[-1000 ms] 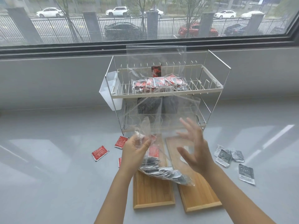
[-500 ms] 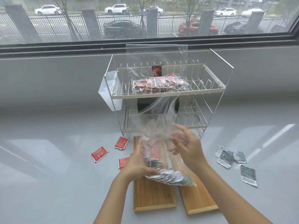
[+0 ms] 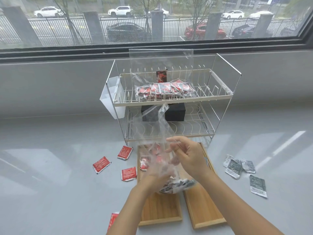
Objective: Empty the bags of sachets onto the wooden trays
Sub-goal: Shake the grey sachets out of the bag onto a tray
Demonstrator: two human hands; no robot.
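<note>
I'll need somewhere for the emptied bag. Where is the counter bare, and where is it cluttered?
Bare counter lies far left, beyond the red sachets, and far right past the grey sachets. The rack's lower shelf is bare right of the black box. Crowded: both wooden trays under the hands, and the sachet scatter flanking them.

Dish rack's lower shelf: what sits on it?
On the dish rack's lower shelf a black box is visible. The raised clear plastic bag covers its left part, so anything further left behind the bag cannot be made out.
</note>
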